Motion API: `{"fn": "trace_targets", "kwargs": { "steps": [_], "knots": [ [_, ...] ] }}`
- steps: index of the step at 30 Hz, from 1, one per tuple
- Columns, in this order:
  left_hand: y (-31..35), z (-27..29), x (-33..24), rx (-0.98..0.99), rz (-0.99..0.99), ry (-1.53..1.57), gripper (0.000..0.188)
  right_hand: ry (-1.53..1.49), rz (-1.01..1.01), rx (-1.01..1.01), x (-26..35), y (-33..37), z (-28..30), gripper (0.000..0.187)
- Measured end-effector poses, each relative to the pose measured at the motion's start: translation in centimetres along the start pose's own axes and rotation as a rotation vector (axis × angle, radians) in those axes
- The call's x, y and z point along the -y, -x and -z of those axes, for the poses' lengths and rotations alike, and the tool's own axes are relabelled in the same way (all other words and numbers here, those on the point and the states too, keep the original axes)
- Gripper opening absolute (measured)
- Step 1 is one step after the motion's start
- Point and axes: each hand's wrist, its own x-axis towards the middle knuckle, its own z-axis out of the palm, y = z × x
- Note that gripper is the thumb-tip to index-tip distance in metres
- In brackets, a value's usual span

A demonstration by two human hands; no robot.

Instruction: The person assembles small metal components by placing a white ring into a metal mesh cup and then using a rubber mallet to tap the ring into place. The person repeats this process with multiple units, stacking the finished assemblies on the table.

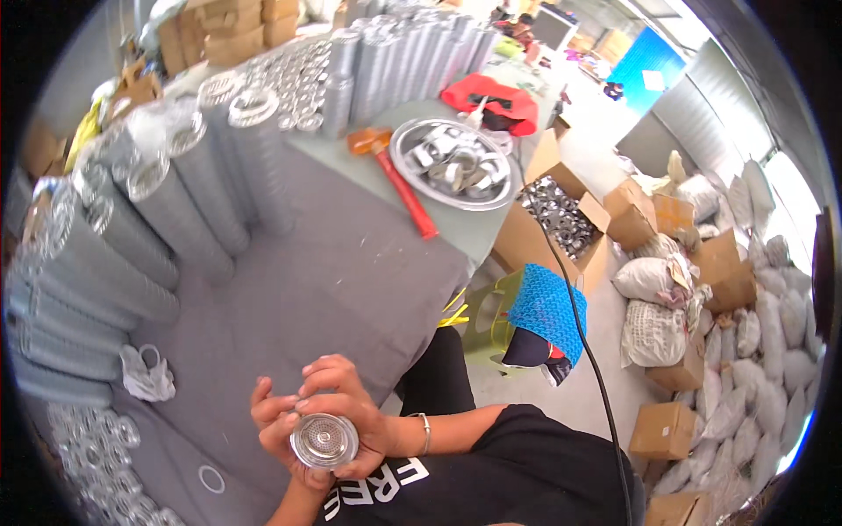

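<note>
Close to my body, over the grey cloth, I hold a round, shiny metal sink strainer [324, 441] with a perforated middle. My left hand [279, 430] grips its left side, fingers curled. Around the far and right side wraps my right hand [355, 408], with a bracelet at the wrist. The fingertips of both hands nearly meet above the strainer, and its underside is hidden. A thin white ring [211, 479] lies on the cloth left of my hands. Farther left is a crumpled white plastic bag [147, 375].
Tall stacks of metal strainers [180, 215] line the table's left and far sides. A mallet [399, 180] lies beside a metal bowl [410, 188] of shiny parts. Right of the table stand an open carton [517, 232] and a green stool [487, 320]; a black cable [599, 377] hangs down.
</note>
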Motion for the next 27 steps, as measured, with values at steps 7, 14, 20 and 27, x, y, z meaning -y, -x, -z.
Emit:
{"fn": "trace_targets", "kwargs": {
  "steps": [7,14,20,27],
  "knots": [
    [-0.5,0.7,-1.0,0.011,0.190,0.107,0.079,0.142,0.053,0.263,-1.7,-0.5,5.2,0.107],
    [3.8,1.1,0.7,0.333,0.372,0.027,0.095,1.210,-0.727,-0.173,-14.8,-2.8,18.0,0.071],
    [5.1,2.2,2.2,0.409,0.534,-0.136,0.077,1.238,-0.958,0.021,-20.3,-7.0,19.2,0.060],
    [4.2,2.4,3.0,0.333,0.598,-0.198,0.085,0.314,-0.989,-0.171,-19.4,-7.5,20.4,0.037]
  ]
}}
